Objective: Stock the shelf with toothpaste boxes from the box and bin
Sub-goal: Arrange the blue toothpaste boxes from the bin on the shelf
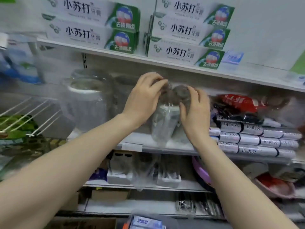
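White and green toothpaste boxes (92,33) lie stacked on the upper shelf (125,55), with a second stack (186,50) to their right. On the middle shelf (132,146) stands a plastic-wrapped cup (165,123). My left hand (145,100) grips its top from the left, fingers curled over the wrap. My right hand (193,109) holds its right side, fingers bent round the wrap. At the bottom edge, a blue and white toothpaste box (146,222) shows.
A larger wrapped cup (87,100) stands to the left on the middle shelf. Stacked grey packets (257,138) and red bags (239,101) fill its right side. A white wire rack (28,118) juts out at the left. Lower shelves hold wrapped goods and a pink basin (277,187).
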### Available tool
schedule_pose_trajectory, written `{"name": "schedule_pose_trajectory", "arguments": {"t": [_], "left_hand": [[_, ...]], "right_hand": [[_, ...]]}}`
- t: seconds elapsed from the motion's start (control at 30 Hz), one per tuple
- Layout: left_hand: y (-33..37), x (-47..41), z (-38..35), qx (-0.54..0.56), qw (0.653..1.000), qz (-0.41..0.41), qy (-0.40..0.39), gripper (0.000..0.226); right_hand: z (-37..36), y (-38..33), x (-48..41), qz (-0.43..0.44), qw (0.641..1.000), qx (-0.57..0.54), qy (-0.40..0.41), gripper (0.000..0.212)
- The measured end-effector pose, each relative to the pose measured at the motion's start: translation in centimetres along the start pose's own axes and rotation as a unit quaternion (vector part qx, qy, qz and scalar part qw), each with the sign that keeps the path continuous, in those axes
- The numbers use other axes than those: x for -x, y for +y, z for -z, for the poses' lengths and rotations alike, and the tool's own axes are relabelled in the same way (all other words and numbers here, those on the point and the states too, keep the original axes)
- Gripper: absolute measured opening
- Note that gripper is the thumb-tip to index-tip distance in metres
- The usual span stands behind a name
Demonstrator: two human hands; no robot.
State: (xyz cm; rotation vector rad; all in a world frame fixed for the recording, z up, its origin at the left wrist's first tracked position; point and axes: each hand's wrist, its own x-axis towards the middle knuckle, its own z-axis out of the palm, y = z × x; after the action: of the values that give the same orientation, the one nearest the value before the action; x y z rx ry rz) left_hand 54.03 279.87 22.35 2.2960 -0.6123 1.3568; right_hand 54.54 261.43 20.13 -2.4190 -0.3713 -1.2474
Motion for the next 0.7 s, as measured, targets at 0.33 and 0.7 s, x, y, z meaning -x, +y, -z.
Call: {"name": "schedule_pose_trajectory", "arguments": {"t": [0.33, 0.7], "left_hand": [[1.5, 16.4, -5.1, 0.059, 0.984, 0.082, -0.144, 0.034], [5.1, 38.4, -14.0, 0.082, 0.918, 0.243, -0.304, 0.037]], "right_hand": [[-4.7, 1.9, 18.2, -0.049, 0.989, -0.014, -0.140, 0.049], [-9.5, 9.1, 40.2, -0.147, 0.929, -0.058, -0.333, 0.051]]}}
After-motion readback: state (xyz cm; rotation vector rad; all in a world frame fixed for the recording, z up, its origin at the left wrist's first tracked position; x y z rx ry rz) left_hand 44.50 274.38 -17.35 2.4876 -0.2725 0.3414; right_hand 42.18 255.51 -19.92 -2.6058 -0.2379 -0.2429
